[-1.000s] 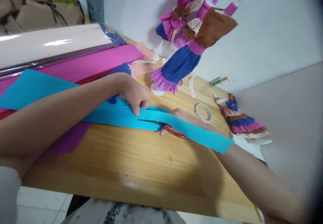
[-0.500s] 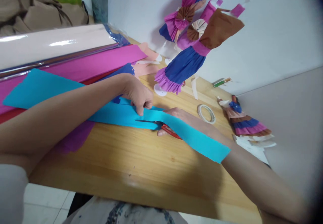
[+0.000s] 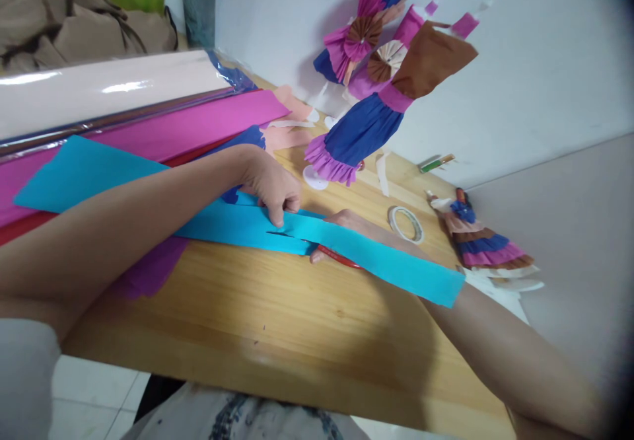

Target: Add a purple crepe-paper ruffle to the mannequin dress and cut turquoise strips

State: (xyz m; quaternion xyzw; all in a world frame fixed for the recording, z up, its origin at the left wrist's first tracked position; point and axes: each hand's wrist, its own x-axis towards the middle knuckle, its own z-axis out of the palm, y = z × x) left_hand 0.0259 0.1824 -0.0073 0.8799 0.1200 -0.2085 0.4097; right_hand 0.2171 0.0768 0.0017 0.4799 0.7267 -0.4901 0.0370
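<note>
A long strip of turquoise crepe paper (image 3: 148,192) lies across the wooden table (image 3: 277,308). My left hand (image 3: 270,185) pinches its far edge and presses it down near the middle. My right hand (image 3: 347,223) is mostly hidden under the loose right end of the strip and grips red-handled scissors (image 3: 337,257). Only part of the red handle shows below the paper; the blade tips peek out at a short cut (image 3: 277,232) just below my left fingers.
Rolls of pink, magenta and red crepe paper (image 3: 148,123) lie at the back left. Paper-dressed dolls (image 3: 376,103) stand by the white wall, another doll (image 3: 483,242) lies at right. A tape roll (image 3: 406,223) and a green glue stick (image 3: 433,162) sit nearby.
The scissors have closed and slid left along the cut, so their blades are now almost hidden under the strip. The strip's free right end has shifted slightly right.
</note>
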